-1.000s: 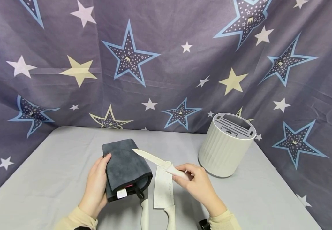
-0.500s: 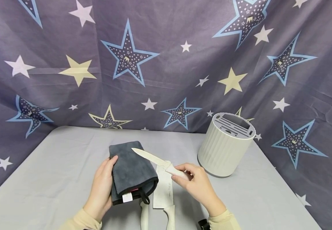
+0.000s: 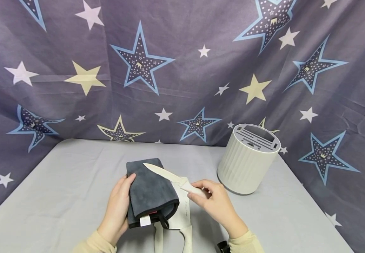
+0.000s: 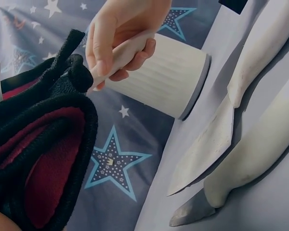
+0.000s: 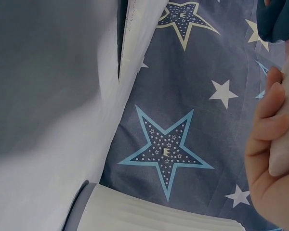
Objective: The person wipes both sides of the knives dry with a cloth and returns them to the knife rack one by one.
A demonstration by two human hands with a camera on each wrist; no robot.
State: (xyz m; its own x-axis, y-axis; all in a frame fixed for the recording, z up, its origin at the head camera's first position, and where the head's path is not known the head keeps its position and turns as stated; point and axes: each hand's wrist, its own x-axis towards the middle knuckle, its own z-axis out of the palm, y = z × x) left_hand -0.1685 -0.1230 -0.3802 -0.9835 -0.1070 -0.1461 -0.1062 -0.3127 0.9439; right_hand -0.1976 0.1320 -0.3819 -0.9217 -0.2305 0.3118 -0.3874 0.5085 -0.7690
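Note:
My left hand [image 3: 118, 203] grips a folded dark grey cloth [image 3: 151, 188] with black edging, a white tag and a loop; its red inner side shows in the left wrist view. A small cream knife [image 3: 163, 173] with a serrated edge points up and left, its white handle held in my right hand [image 3: 215, 202]. The blade's tip overlaps the cloth in the head view; whether they touch I cannot tell. Below lie a cleaver [image 3: 182, 211] and a second knife, whose handle [image 3: 158, 239] shows while the cloth covers its blade in the head view.
A ribbed cream knife block [image 3: 247, 165] with a grey slotted top stands at the back right of the grey-covered table [image 3: 59, 182]. Behind hangs a purple-grey curtain [image 3: 182, 80] with stars.
My left hand has carried the cloth to the right and slightly down, further behind the knife's blade and over the cleaver. My right hand with the knife has barely moved.

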